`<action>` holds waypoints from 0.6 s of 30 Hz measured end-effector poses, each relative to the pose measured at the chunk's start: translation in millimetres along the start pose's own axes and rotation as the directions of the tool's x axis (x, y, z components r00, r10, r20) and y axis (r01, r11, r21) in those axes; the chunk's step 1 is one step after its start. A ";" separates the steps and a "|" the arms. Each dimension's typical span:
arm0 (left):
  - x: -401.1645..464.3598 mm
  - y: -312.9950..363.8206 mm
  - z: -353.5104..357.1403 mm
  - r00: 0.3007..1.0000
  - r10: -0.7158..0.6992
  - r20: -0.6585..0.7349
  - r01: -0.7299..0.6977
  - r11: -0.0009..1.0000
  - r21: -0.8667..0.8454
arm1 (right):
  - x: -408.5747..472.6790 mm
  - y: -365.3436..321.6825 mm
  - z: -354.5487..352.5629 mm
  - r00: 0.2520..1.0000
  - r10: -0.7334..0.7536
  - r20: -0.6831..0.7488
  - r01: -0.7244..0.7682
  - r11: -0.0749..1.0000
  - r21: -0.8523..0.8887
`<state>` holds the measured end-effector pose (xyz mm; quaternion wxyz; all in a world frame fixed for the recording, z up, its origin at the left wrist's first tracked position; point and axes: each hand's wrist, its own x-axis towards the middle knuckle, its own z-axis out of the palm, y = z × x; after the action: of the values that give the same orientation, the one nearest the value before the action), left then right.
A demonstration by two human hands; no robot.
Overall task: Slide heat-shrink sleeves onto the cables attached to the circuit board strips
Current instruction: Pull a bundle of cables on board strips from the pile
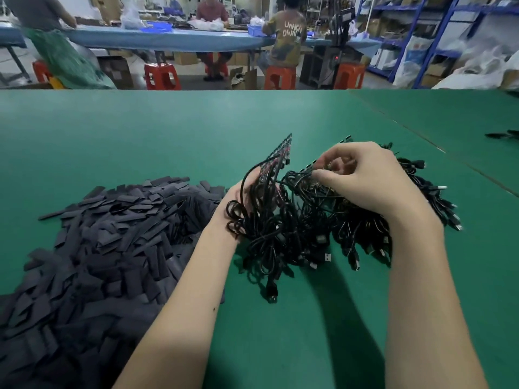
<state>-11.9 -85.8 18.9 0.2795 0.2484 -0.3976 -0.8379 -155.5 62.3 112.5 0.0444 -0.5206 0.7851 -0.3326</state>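
On the green worktop (140,130), a heap of black heat-shrink sleeves (112,248) fills the lower left; at centre my left hand (241,197) grips a circuit board strip (276,155) while my right hand (365,178) pinches tangled black cables (295,234), so I judge I'm separating one cable, a sleeve next.

The person is wearing no sleeves or gloves: both forearms, the left hand (238,197) and the right hand (365,178) are showing bare.
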 end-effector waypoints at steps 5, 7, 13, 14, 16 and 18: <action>-4.6 -3.1 3.1 0.998 -0.067 -0.006 0.067 0.998 -0.006 | -1.4 0.6 9.6 0.932 0.181 0.315 -0.211 0.976 0.062; -4.8 -1.8 5.4 0.997 -0.074 -0.010 0.074 0.997 0.015 | -0.6 -0.7 22.7 0.911 0.165 0.377 -0.231 0.963 0.138; -5.8 -0.1 6.1 0.993 -0.114 0.022 0.116 0.990 -0.077 | 0.5 11.0 20.3 0.890 0.163 0.426 -0.273 0.939 0.211; -5.9 -0.5 6.0 0.993 -0.114 0.043 0.117 0.990 -0.074 | -0.1 13.3 17.4 0.888 0.157 0.431 -0.278 0.931 0.234; -6.4 -1.0 5.4 0.988 -0.120 0.092 0.129 0.988 -0.089 | -1.2 17.5 14.5 0.892 0.138 0.429 -0.286 0.910 0.301; -5.9 -1.2 3.1 0.984 -0.119 0.130 0.131 0.987 -0.091 | -1.7 22.5 15.4 0.893 0.123 0.433 -0.293 0.889 0.352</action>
<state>-9.9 -79.6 20.8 0.2131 0.2059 -0.3557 -0.8864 -166.1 61.7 87.3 0.3474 -0.4671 0.7246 -0.3688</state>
